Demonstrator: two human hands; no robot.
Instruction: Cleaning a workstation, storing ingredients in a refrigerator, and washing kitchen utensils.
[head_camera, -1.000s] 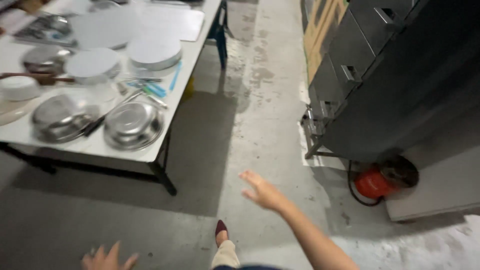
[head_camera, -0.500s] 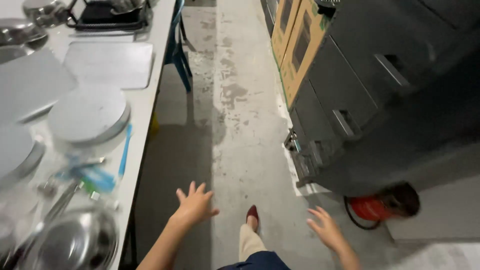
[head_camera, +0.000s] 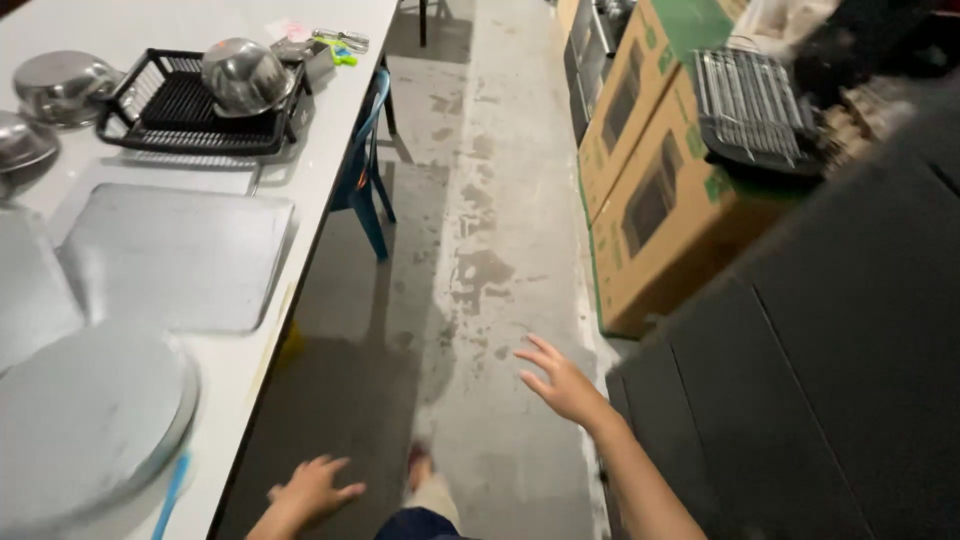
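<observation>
Concrete floor (head_camera: 500, 200) is seen beneath both empty, spread hands, left hand (head_camera: 310, 490) nearest the round metal tray (head_camera: 85, 420) at the white table (head_camera: 330, 90) edge, judged stiff, light, best gripped by its rim; right hand (head_camera: 560, 380) is raised.

brown-green cartons (head_camera: 650, 190) at right.

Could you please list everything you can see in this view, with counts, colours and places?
table: one, white, left side.
dish rack: one, black, far on the table.
metal bowls: three, silvery; one in the rack, two at the table's left edge.
flat trays: two, grey, mid table.
round tray: one, grey, near end.
chair: one, blue, beside the table.
cardboard boxes: two, brown and green, right.
wire rack: one, on a box.
cabinet: one, black, right.
left hand: empty, open.
right hand: empty, open.
</observation>
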